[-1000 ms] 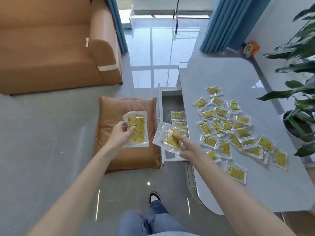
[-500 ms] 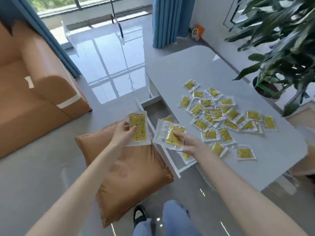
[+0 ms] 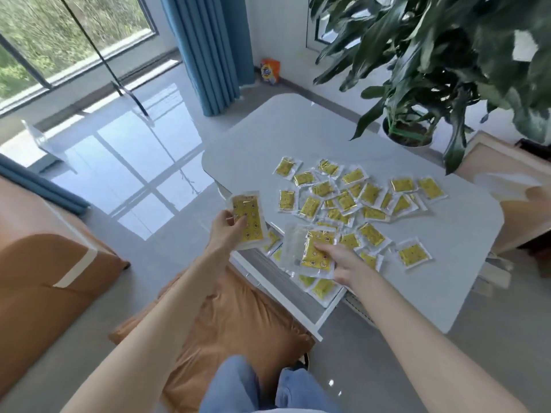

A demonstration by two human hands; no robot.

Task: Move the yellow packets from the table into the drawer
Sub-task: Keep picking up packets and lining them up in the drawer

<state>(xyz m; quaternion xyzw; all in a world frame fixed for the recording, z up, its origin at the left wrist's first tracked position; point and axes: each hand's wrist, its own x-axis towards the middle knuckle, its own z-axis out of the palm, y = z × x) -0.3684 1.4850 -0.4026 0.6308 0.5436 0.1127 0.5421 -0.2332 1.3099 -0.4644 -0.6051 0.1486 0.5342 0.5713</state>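
Upper limbs: my left forearm (image 3: 155, 317) and right forearm (image 3: 417, 347) are bare along their full visible length, from the lower frame edge to the wrist. My left hand (image 3: 228, 231) and right hand (image 3: 343, 262) are likewise bare; fingernail detail is too blurred to tell.

Lower limbs: both my legs are clothed in faded light-blue denim jeans (image 3: 238, 383), paler on the raised surfaces and darker in the fold between the legs.

Footwear: one dark shoe (image 3: 302, 360) shows only as a small sliver just beyond the jeans. Its shape and any markings are hidden.
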